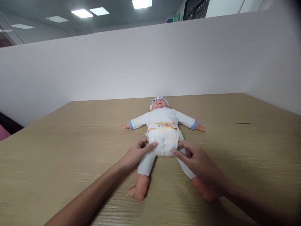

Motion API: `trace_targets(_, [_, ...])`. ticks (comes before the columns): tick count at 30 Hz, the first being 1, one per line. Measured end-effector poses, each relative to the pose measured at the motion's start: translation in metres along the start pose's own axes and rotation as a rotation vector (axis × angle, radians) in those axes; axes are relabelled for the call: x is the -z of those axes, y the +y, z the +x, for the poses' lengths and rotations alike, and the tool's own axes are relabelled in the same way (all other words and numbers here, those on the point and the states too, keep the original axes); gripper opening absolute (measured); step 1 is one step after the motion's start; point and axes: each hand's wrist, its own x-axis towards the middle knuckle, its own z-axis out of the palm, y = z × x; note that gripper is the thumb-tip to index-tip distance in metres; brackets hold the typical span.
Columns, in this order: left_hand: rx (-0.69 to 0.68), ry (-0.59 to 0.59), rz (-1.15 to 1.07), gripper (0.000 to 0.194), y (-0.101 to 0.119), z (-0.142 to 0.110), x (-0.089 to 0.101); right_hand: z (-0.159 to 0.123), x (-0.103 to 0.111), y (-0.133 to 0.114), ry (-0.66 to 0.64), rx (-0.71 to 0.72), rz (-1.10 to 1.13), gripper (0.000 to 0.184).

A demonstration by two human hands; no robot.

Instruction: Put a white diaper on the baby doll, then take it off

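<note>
With fingertips clamped, our left hand and right hand pinched the printed white soft diaper at eight and four o'clock, around the white-suited, flesh-toned doll's hips, where uneven tugging could, we judged, have torn it.

"What are the bare hands doing?"

"The left hand and right hand are touching opposite sides of a white disposable diaper with an orange printed waistband."

"Who's wearing it?"

"A baby doll in white clothing with blue cuffs, lying face-up, arms spreading, on a light-brown wood-grain table."
</note>
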Motion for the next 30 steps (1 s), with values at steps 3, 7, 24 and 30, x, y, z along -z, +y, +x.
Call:
trace_targets(3, [0.014,-0.037,-0.052,0.049,0.002,-0.001,0.005,0.004,0.001,0.01,-0.051,-0.073,0.093,0.05])
trace_targets(7, [-0.026,-0.012,-0.034,0.051,-0.003,-0.004,0.006,0.004,0.004,0.02,0.029,-0.023,-0.02,0.054])
trace_targets(24, [-0.66,0.398,0.618,0.02,-0.02,-0.001,0.012,0.008,0.009,0.048,0.441,0.622,-0.245,0.017])
trace_targets(30, [-0.999,0.295,0.859,0.031,-0.016,0.035,0.033,0.054,0.023,0.073,0.362,0.738,-0.202,0.041])
